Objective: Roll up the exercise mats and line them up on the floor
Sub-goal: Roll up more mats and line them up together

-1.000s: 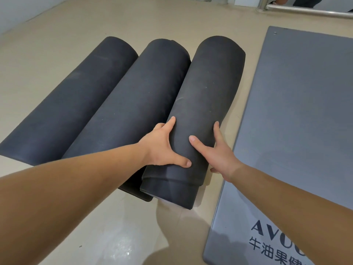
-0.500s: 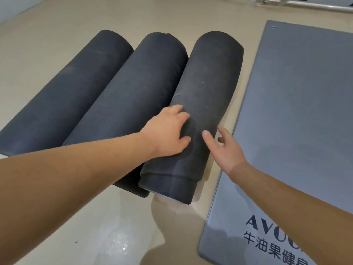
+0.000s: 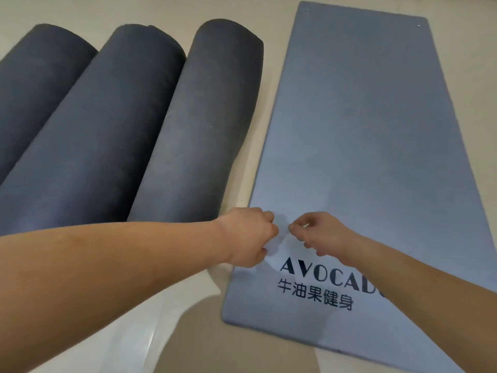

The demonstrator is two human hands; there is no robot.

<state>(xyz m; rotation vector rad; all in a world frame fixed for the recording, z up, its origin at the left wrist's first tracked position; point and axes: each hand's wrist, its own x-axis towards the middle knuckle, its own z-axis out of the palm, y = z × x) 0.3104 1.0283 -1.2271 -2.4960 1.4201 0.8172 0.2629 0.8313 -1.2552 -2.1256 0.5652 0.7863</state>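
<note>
Three dark rolled mats lie side by side on the floor: the left roll [image 3: 40,90], the middle roll [image 3: 107,130] and the right roll [image 3: 204,125]. To their right a grey mat [image 3: 363,130] lies flat, with dark lettering near its close end. My left hand [image 3: 247,235] and my right hand [image 3: 320,232] are close together over the flat mat's left part, just above the lettering. Both have their fingers curled in and I see nothing held in either. Neither hand touches a roll.
The beige floor [image 3: 188,332] shows in front of the rolls and in the narrow strip between the right roll and the flat mat. My forearms cross the lower part of the view.
Both hands have left the right roll and moved right and nearer, over the flat mat, with fingers now curled. My view has shifted right, showing the whole flat mat.
</note>
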